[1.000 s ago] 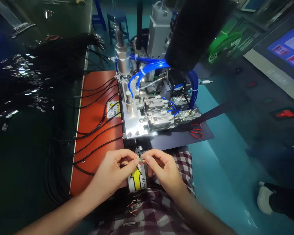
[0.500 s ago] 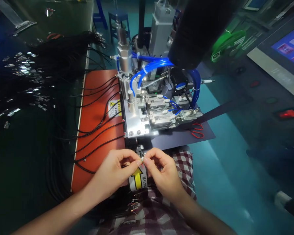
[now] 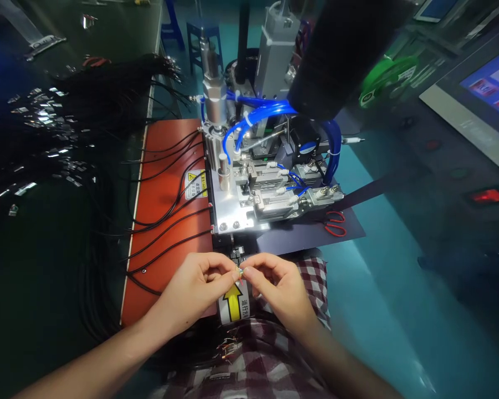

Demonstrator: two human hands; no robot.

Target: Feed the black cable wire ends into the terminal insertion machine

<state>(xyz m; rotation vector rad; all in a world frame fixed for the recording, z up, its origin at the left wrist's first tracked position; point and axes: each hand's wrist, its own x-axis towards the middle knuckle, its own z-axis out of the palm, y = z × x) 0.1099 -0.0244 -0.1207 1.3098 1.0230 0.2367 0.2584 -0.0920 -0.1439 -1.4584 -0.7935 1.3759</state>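
Note:
My left hand [image 3: 202,282] is closed in a pinch on thin coloured wires [image 3: 240,272], whose tips show red and greenish between the fingers. Meeting it fingertip to fingertip, my right hand [image 3: 276,285] pinches at the same wire ends. The rest of what they hold is hidden by the fingers. Just below is a label with a yellow arrow [image 3: 233,303]. A small black and metal fixture [image 3: 237,252] sits right beyond the fingertips. On my lap lie black cables with stripped wire ends [image 3: 229,348].
Ahead stands a metal machine [image 3: 270,188] with blue air hoses [image 3: 270,108]. Black cables [image 3: 170,244] run across an orange plate [image 3: 162,205] into its left edge. Red-handled scissors [image 3: 336,224] lie to its right. A large cable bundle [image 3: 100,88] covers the left bench; a screen [image 3: 490,83] is at right.
My right fingertips have shifted slightly, and a little more of the wire ends shows between the hands. My left hand stays nearly still. The view has moved very slightly.

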